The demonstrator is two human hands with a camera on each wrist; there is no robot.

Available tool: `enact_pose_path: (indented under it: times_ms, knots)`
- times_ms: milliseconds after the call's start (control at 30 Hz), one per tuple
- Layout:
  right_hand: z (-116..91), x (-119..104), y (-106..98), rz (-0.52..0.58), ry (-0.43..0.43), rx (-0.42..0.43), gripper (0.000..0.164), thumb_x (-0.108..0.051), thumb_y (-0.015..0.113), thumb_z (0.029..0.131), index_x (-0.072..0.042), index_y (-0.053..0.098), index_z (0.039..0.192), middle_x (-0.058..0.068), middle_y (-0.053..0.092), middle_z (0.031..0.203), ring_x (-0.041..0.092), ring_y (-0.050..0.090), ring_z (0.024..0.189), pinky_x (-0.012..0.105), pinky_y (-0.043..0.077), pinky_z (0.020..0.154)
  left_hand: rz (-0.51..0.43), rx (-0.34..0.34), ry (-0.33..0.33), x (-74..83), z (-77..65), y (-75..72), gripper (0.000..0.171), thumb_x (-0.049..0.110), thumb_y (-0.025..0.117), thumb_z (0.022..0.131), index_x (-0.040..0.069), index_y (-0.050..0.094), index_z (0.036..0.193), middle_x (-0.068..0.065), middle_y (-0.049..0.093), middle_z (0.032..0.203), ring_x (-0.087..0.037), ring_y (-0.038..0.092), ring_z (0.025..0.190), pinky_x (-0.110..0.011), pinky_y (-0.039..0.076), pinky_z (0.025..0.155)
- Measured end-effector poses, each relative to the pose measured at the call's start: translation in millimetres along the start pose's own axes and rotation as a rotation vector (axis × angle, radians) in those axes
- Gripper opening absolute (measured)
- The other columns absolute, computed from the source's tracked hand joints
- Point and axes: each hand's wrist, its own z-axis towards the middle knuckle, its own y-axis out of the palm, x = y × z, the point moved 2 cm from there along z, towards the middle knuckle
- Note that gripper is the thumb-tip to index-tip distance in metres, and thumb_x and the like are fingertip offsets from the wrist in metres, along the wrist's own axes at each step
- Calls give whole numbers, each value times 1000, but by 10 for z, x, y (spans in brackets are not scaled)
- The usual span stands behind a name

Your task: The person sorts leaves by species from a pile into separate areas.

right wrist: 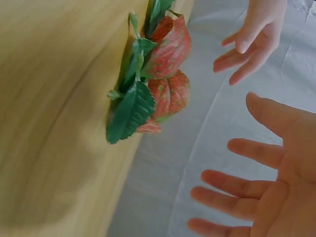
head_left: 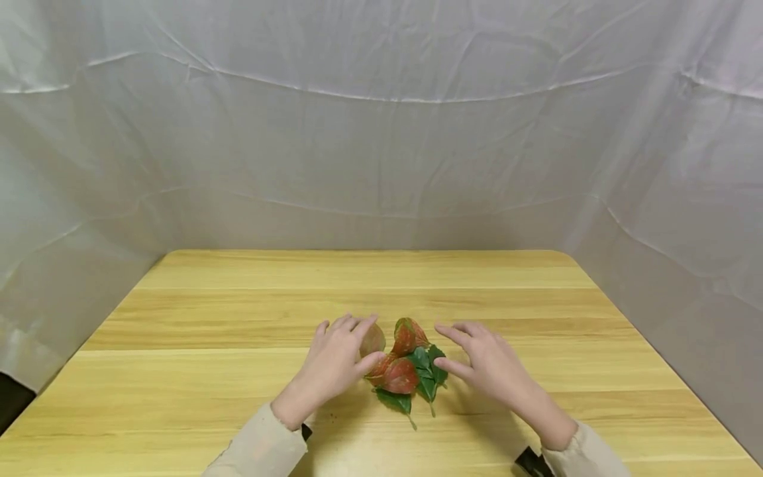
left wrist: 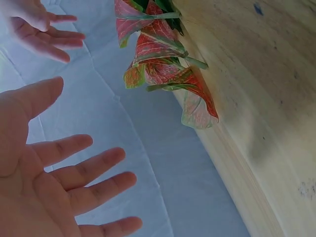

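Several red leaves (head_left: 401, 376) with green veins and edges lie in a small pile on the wooden table. Dark green serrated leaves (head_left: 438, 364) with short stems are among them, on the right and near side. My left hand (head_left: 336, 358) hovers at the pile's left side, fingers spread, partly covering a paler leaf (head_left: 373, 339) in the head view. On the other side is my right hand (head_left: 491, 361), its fingers also spread and extended. Both wrist views show bare palms, the left hand (left wrist: 64, 177) and right hand (right wrist: 261, 182) apart from the leaves and holding nothing.
The light wooden table (head_left: 238, 318) extends around the pile. Pale grey cloth (head_left: 381, 146) hangs behind it and along both sides. A dark object (head_left: 14, 401) shows at the far left edge. Black wrist bands (head_left: 532, 462) peek from the sleeves.
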Motion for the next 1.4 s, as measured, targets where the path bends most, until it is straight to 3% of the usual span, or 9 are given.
enact_pose_path:
  times_ms: [133,333,533,667,833,1000,1400]
  knots:
    - [25,39,6,187,16,3,41,-27,67,79,-8,61,115,8,60,103,25,58,88,38,49,69,-18,36,25,-6,12,1,48,33,66,80,5,57,117,-14,60,106,-31,55,99,-54,40,82]
    - [51,147,60,487,61,-31,35,-23,65,82,-2,62,110,9,62,103,21,57,84,24,47,58,-98,48,33,-16,28,6,36,26,68,79,3,62,107,-12,63,100,-28,59,90,-44,47,75]
    - [54,263,176,703,138,-129,35,-16,65,82,4,60,109,17,61,98,21,56,81,32,49,62,-225,26,33,-14,34,13,25,16,68,79,3,64,100,-8,64,91,-18,60,75,-26,48,61]
    - [45,300,236,870,235,-217,40,-11,64,81,10,55,113,22,57,98,23,55,83,38,50,61,-292,-9,16,-17,38,22,22,10,68,79,3,64,98,-7,64,89,-18,58,74,-25,46,61]
    - [49,350,303,933,278,-270,42,-9,64,80,12,52,114,21,56,98,23,55,80,38,50,64,-393,-55,25,-23,51,44,19,5,65,80,0,64,97,-8,64,89,-15,58,74,-29,49,66]
    - [81,422,367,923,286,-320,39,-8,64,80,11,54,113,15,56,94,23,55,79,39,50,65,-475,-114,34,-28,59,66,18,3,63,81,-1,64,98,-8,64,88,-12,58,74,-31,49,69]
    - [167,500,402,925,307,-389,35,-5,64,79,10,57,110,16,57,97,20,56,77,36,50,60,-531,-139,30,-53,101,107,17,3,62,82,-2,64,99,-8,63,89,-16,58,76,-26,48,67]
